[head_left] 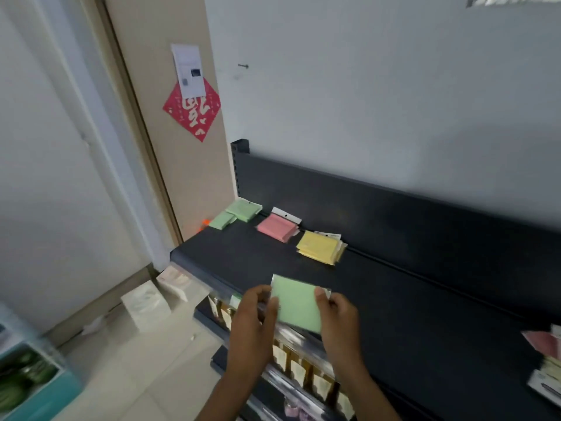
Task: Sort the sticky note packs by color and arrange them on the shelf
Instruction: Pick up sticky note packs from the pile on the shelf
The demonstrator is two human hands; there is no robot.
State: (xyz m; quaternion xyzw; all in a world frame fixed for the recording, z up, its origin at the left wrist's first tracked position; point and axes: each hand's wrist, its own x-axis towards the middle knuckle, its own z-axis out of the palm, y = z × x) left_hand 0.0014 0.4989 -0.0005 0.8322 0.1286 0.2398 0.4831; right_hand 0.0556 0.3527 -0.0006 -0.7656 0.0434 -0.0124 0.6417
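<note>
both hands, left hand (253, 311) and right hand (338, 314), pinch a green pack (299, 303) by its edges above the dark shelf (409, 299), near the yellow stack (320, 247).

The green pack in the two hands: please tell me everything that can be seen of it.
The green pack is a flat, pale green square of sticky notes in a clear, shiny plastic sleeve that shows past its top and right edges. It is held tilted above the front part of the dark shelf, not resting on it. The left hand pinches its left edge and the right hand its right edge. Nothing else touches it. No print is readable.
</note>
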